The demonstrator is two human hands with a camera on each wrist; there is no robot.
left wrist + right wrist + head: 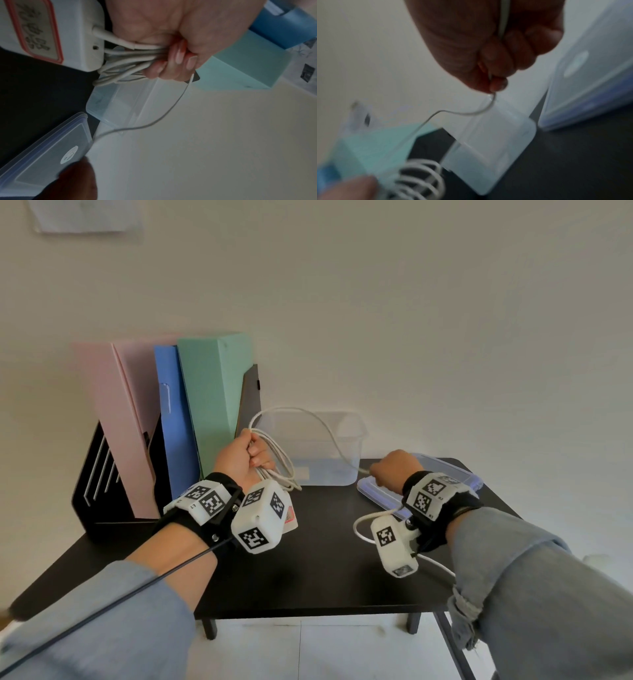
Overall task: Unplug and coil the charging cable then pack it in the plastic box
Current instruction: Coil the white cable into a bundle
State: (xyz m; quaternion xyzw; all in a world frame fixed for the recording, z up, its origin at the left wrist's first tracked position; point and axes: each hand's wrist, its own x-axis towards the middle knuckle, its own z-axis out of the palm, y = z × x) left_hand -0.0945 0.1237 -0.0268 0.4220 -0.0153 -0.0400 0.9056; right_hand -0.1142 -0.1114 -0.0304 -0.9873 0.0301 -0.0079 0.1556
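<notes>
My left hand (255, 453) grips several loops of the white charging cable (281, 470), held upright in front of the clear plastic box (322, 453). In the left wrist view its fingers (171, 60) curl round the cable bundle (133, 56) next to the white charger brick (51, 33) with a red-edged label. One strand (308, 413) arcs over the box to my right hand (380, 470), which pinches it above the box lid (452, 474). The right wrist view shows the cable (458, 113) leaving that fist (496, 54). More cable loops under my right wrist.
Pink, blue and green file folders (205, 405) stand in a black rack at the left, close behind my left hand. The black table (325, 577) ends at a white wall just beyond the box. The lid lies flat at the right rear corner.
</notes>
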